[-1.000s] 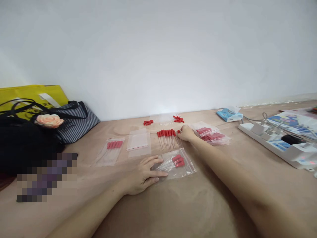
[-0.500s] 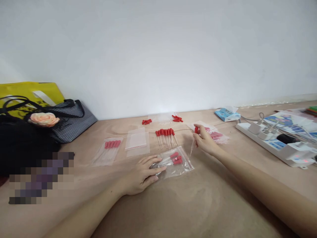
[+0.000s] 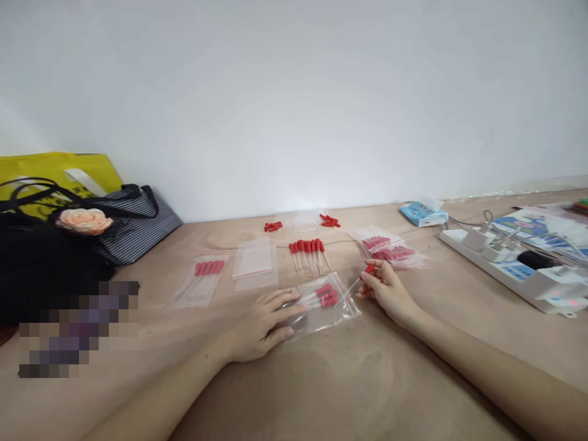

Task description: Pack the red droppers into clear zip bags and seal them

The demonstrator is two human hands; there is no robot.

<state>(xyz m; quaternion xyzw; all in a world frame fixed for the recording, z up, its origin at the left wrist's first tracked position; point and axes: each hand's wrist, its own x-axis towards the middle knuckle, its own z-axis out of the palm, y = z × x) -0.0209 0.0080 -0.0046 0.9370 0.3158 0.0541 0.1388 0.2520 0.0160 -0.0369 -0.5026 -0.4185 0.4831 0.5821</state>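
Note:
My left hand (image 3: 264, 327) lies with fingers stretched out on the left part of a clear zip bag (image 3: 343, 312), holding it against the table. Several droppers with red bulbs (image 3: 326, 293) are inside that bag. Just right of the bag, my right hand (image 3: 388, 293) pinches another dropper (image 3: 368, 271) by its red bulb. Its thin glass tip slants down and left, at the bag's zip end; whether it is inside or above the plastic I cannot tell. Behind the bag, a row of loose droppers (image 3: 307, 247) lies side by side.
Filled bags (image 3: 390, 252) are piled behind my right hand, and one filled bag (image 3: 209, 269) lies at left. Flat empty bags (image 3: 252, 257) lie beside it. Loose red bulbs (image 3: 329, 220) are near the wall. A power strip (image 3: 496, 260) and tissue pack (image 3: 423, 212) stand right.
My right hand has moved toward me with the dropper, from beside the piled bags to the zip bag's right end. The dropper now tilts left. My left hand stays in place.

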